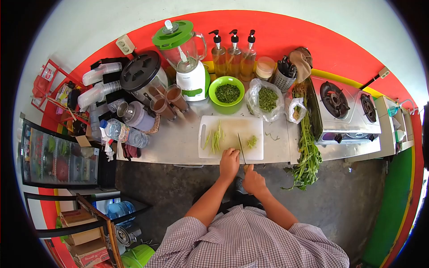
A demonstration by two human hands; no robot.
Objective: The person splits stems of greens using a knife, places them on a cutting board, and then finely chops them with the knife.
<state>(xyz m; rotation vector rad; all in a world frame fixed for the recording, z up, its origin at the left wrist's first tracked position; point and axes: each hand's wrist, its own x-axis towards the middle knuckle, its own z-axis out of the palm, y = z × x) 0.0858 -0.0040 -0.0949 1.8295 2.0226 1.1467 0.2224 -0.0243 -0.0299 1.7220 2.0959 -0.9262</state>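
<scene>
My right hand [254, 182] grips the handle of a knife [241, 145], its blade pointing away from me over the white cutting board [257, 153]. Beside the blade, my left hand [229, 164] rests at the board's near edge with its fingers curled together; whatever they pinch is hidden. Several thin pale-green stalks [216, 139] lie on the left part of the board. To the right of the knife sits a small pile of chopped green pieces [252, 142].
Behind the board stand a green bowl [227, 108] of chopped leaves and a plastic bag [253, 100] of greens. A leafy bunch [308, 154] hangs over the counter edge, left of the gas stove [351, 128]. A blender [190, 82], brown-filled cups [163, 107] and a water bottle [125, 134] stand left.
</scene>
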